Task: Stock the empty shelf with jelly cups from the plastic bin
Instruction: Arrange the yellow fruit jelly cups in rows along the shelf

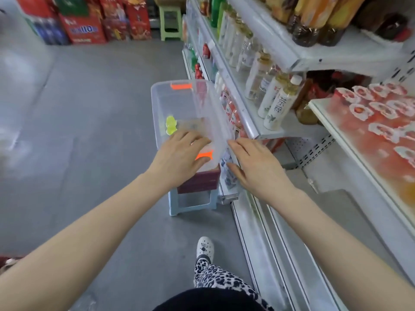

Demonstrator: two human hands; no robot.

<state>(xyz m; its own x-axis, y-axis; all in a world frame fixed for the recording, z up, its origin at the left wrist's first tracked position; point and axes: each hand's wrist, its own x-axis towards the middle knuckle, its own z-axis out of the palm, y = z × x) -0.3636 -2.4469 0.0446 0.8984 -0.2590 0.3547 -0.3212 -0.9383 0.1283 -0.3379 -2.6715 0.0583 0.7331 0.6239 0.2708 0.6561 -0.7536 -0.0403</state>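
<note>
Grey floor [78,108] runs back to red cartons [85,28] and a green stool [170,21]. A clear plastic bin [179,102] holding yellow-green jelly cups [170,125] stands above a pale blue stool [190,205]. The left hand [179,156] grips its near rim; the right hand [258,169], fingers straight, touches its near right corner. Red jelly cups [377,108] cover the white shelf [321,113] at right.

Clear bin [179,104] tilted, yel-grn jelly cups [170,127] inside at L wall
</note>
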